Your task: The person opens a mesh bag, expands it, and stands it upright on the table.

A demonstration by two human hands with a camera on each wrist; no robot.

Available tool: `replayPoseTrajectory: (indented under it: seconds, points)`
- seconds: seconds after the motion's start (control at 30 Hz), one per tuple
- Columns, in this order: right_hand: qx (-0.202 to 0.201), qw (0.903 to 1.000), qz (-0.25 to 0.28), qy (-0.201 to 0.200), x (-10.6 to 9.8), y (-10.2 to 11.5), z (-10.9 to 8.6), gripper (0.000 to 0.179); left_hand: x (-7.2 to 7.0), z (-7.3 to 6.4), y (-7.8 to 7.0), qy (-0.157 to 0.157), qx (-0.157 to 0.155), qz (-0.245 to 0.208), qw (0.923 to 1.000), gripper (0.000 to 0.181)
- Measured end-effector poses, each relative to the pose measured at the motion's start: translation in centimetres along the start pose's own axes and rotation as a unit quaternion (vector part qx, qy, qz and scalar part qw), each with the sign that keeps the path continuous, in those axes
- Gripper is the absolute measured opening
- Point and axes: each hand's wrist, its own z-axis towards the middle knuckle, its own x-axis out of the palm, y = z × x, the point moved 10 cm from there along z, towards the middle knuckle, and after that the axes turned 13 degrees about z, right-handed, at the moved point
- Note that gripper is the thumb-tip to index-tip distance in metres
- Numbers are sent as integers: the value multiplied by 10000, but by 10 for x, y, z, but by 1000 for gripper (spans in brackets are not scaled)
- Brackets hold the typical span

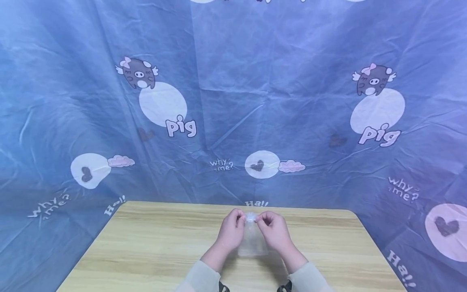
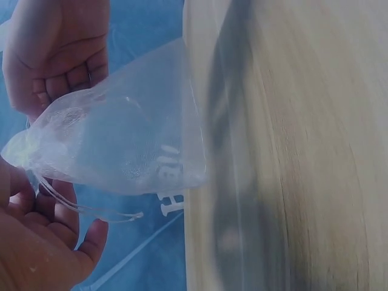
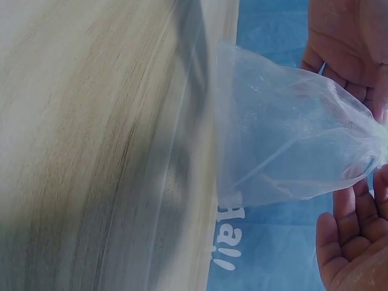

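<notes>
A white, see-through mesh drawstring bag (image 1: 252, 245) hangs with its gathered neck upward, between the two hands. Thumb and fingers of my left hand (image 1: 231, 230) pinch one side of the neck, while my right hand (image 1: 276, 231) pinches the other. Seen from the left wrist, the mesh drawstring bag (image 2: 133, 130) narrows to a bunched top, and a thin knotted cord (image 2: 100, 211) trails past the left hand (image 2: 45, 233). Only the curtain and table show through the mesh in the wrist views. In the right wrist view, its flat bottom edge (image 3: 223, 121) overlaps the table edge.
The wood-grain table (image 1: 153, 243) spreads around both hands, its far edge just beyond them. A blue printed curtain (image 1: 233, 101) stands behind the table and along both sides. Pale sleeves (image 1: 202, 278) cover the forearms.
</notes>
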Motion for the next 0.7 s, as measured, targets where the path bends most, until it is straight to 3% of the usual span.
replayPoseTrajectory:
  seconds: [0.27,0.47,0.57,0.7]
  points:
    - [1,10000,82,44,-3,2,-2,11,2,-1,5,216,-169,15,9996,10]
    - [-8,9999,40,121,-5,3,-4,12,2,-1,5,225,-40,145,9996,12]
    - [-256,9989,-340,171,-7,6,-6,10,1,-1,6,269,-32,356,9990,13]
    - [-768,9886,-1268,265,-6,13,-9,9,3,-2,7,419,-76,545,9976,12]
